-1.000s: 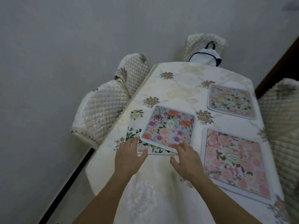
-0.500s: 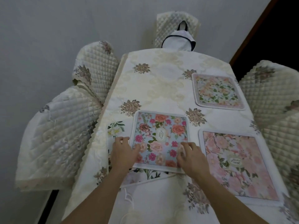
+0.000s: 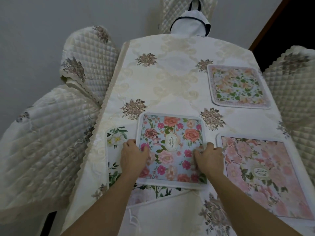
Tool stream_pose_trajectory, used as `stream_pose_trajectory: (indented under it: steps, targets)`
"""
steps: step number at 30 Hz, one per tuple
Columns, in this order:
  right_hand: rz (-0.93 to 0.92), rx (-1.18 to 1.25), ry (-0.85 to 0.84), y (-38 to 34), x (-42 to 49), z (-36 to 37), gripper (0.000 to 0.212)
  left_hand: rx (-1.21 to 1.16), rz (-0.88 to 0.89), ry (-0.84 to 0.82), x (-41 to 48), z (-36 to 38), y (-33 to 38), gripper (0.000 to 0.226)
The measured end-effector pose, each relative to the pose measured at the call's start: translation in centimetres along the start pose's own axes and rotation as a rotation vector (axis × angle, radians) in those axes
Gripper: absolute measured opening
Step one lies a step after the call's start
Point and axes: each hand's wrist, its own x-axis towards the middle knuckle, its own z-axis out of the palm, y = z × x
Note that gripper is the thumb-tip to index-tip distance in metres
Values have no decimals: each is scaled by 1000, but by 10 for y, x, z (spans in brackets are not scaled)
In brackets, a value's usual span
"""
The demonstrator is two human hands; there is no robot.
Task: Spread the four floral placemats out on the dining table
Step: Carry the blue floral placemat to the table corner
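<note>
A blue floral placemat (image 3: 172,133) lies near the table's front left, on top of a white placemat with green leaves (image 3: 114,138) that shows at its left and lower edges. My left hand (image 3: 132,155) grips the blue mat's left edge. At the mat's right edge my right hand (image 3: 210,155) grips it too. A pink floral placemat (image 3: 262,174) lies flat at the front right. A pale placemat with orange flowers (image 3: 237,86) lies flat at the back right. All rest on the cream tablecloth (image 3: 170,79).
Quilted cream chairs stand along the left side (image 3: 51,142) (image 3: 88,62) and the right side (image 3: 293,86). A white bag with dark trim (image 3: 189,24) hangs on the far chair (image 3: 170,12). A dark doorway opens at the top right.
Both hands slid forward from the blue mat's near edge to its left and right sides and took hold. My head moved closer, so the table fills more of the view.
</note>
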Motion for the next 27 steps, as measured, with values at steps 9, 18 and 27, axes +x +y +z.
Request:
stream_pose_trajectory:
  steps: [9,18,27]
  targets:
    - [73,401,-106,-6,11,-11,28,-294,82,-171,2,-10,-1,21]
    - [-49,544,-141,-21,-39,-53,22,-506,46,-141,-37,-50,-18,16]
    - [-173,645,-191,-29,-106,-84,17,-466,50,116,-122,-119,-38,29]
